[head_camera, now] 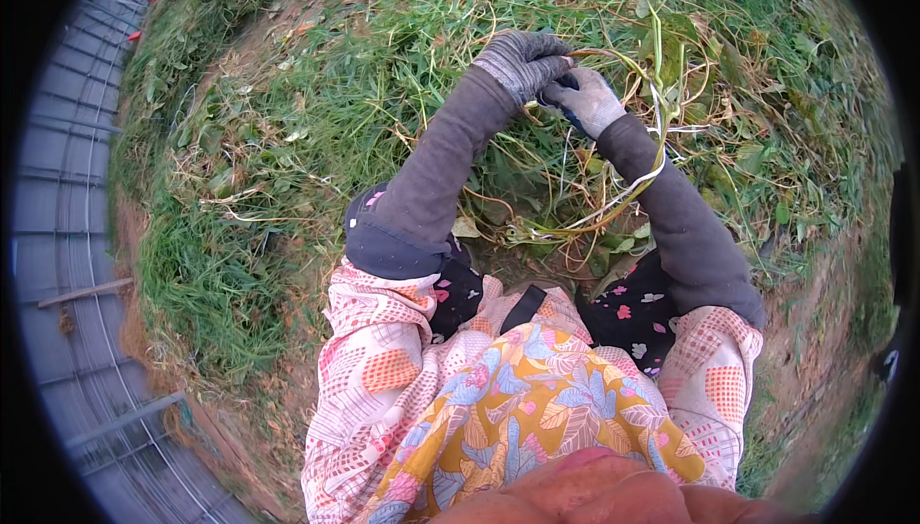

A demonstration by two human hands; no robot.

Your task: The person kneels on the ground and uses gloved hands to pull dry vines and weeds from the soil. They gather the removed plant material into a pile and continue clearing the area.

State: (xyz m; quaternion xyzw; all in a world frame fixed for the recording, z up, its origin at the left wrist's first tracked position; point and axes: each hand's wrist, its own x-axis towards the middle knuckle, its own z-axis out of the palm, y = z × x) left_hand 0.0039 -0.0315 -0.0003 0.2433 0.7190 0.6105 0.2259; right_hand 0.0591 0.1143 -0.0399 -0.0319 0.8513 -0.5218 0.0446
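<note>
My left hand [525, 64], in a grey striped knit glove, is closed on the end of some long, pale green and yellowish plant vines. Against it lies my right hand [586, 100], in a light knit glove with dark palm and fingers, its fingertips meeting those of the left hand at the same stems. From the hands the vines [658, 104] curve right, pass over my right forearm and loop back down towards my knees. Whitish strands run along the vines. Below both hands spreads a heap of cut grass and leafy vines [402, 78].
Grass and weeds [208, 287] cover sloping soil on the left. Beyond them, a grey sheeted surface with wires and bars [61, 201] runs down the left edge, with a wooden stick [86, 293] on it. Bare brown soil [812, 323] shows at the right.
</note>
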